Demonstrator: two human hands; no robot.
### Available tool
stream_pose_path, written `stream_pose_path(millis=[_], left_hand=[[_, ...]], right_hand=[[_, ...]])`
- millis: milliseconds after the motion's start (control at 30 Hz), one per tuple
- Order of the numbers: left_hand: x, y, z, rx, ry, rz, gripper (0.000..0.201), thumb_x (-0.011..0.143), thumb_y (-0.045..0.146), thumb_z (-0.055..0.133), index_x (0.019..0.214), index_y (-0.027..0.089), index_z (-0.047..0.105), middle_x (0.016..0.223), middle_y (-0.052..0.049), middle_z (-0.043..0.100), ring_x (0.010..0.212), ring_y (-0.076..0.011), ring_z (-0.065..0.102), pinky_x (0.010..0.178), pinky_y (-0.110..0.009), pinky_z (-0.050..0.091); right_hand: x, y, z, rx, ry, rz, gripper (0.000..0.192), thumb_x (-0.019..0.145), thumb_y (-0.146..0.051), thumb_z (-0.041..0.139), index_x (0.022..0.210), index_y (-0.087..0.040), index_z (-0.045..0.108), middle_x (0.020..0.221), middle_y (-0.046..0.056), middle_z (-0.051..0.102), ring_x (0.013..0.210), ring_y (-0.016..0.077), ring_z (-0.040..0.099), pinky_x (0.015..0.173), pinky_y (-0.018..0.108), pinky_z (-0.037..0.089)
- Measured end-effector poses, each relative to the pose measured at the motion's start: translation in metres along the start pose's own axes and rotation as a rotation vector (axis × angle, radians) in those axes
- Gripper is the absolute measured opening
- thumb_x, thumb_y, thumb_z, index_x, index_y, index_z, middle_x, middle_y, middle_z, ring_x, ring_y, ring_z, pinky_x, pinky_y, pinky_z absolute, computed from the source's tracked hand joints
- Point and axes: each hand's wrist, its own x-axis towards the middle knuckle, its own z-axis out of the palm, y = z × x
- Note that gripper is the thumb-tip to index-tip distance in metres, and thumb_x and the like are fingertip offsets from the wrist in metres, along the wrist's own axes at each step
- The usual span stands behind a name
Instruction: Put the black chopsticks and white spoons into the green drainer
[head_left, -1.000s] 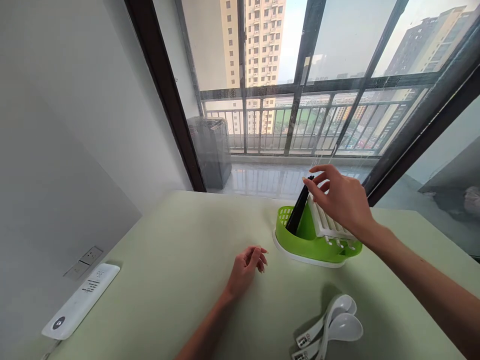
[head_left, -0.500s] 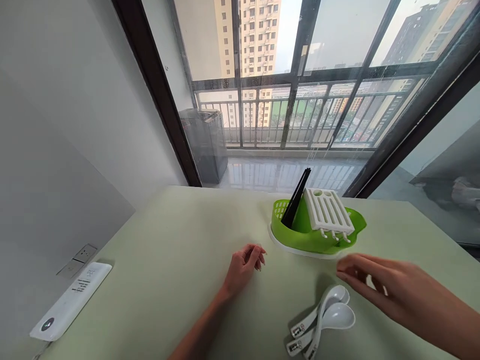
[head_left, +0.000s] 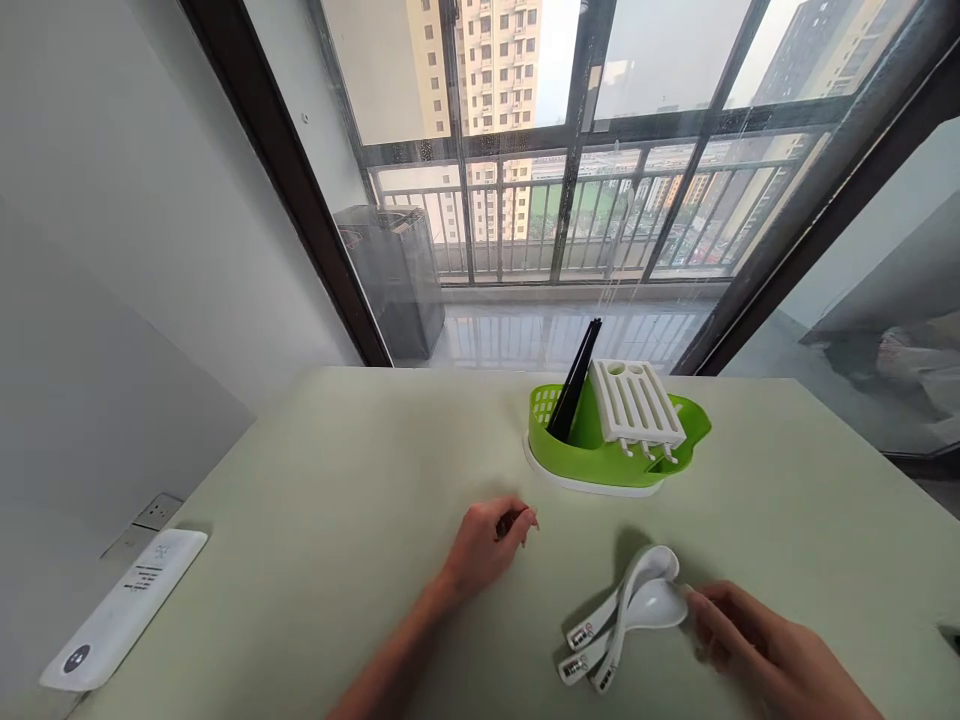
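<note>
My right hand (head_left: 757, 655) is nearest to me, low on the right, with the fingers loosely open and the fingertips just touching the bowl of the uppermost of the white spoons (head_left: 626, 615); it does not grip anything yet. The spoons lie stacked on the tabletop (head_left: 337, 520), bowls toward the right, handles pointing to the lower left. To take one well, I think I should pinch the top spoon at the neck, just behind the bowl, and lift it straight up so that the others under it do not slide (they look smooth, so a light pull sideways may drag the whole stack).

My left hand (head_left: 487, 545) rests a little further on the tabletop, fingers curled in, holding nothing as far as I can see. It could press on the lower handles if they move.

Beyond both hands stands the green cutlery drainer (head_left: 615, 450), well apart from the spoons, with a white slotted insert (head_left: 636, 405) tilted in it and black chopsticks (head_left: 574, 380) leaning to the upper right. At the far left lies a white remote (head_left: 120, 620).
</note>
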Motion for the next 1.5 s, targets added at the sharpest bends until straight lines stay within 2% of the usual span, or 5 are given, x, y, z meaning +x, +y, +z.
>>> stream_pose_path(millis=[267,533,1100,1333,1500], left_hand=[[-0.005,-0.006,0.008,0.249,-0.014,0.159,0.025,0.101,0.031,0.057,0.083,0.020,0.071,0.070,0.000,0.069,0.065,-0.0139,0.058,0.071,-0.027,0.043],[-0.011,0.004,0.018,0.380,-0.125,0.340,0.018,0.100,0.030,0.060,0.090,0.021,0.071,0.086,-0.005,0.078,0.081,-0.0206,0.069,0.084,-0.035,0.048],[-0.013,0.005,0.023,0.421,-0.137,0.346,0.019,0.102,0.031,0.059,0.091,0.021,0.071,0.086,-0.005,0.079,0.084,-0.0214,0.071,0.084,-0.037,0.048],[-0.014,0.010,0.021,0.327,-0.093,0.305,0.012,0.100,0.030,0.061,0.107,0.022,0.067,0.105,-0.007,0.076,0.099,-0.0237,0.069,0.094,-0.039,0.050],[-0.014,0.011,0.019,0.239,-0.016,0.233,0.027,0.092,0.030,0.071,0.117,0.023,0.063,0.117,-0.008,0.070,0.111,-0.0262,0.063,0.100,-0.041,0.049]], right_hand=[[0.010,-0.001,0.030,-0.043,0.055,0.025,0.062,0.089,-0.081,0.044,0.083,-0.025,0.070,0.063,0.000,0.066,0.059,0.0180,0.062,0.056,0.024,0.048],[0.013,-0.007,0.037,-0.153,0.100,0.053,0.064,0.092,-0.082,0.038,0.075,-0.026,0.065,0.059,0.000,0.063,0.057,0.0202,0.060,0.057,0.029,0.043],[0.035,-0.031,0.053,-0.207,0.084,-0.022,0.062,0.095,-0.079,0.033,0.073,-0.026,0.057,0.058,0.000,0.064,0.054,0.0206,0.058,0.056,0.031,0.037],[0.047,-0.049,0.073,-0.202,0.071,-0.074,0.060,0.097,-0.075,0.033,0.072,-0.026,0.055,0.060,0.002,0.067,0.055,0.0218,0.060,0.057,0.030,0.034],[0.054,-0.063,0.093,-0.254,0.084,-0.136,0.053,0.101,-0.066,0.035,0.073,-0.026,0.054,0.062,0.001,0.068,0.057,0.0222,0.062,0.059,0.030,0.031]])
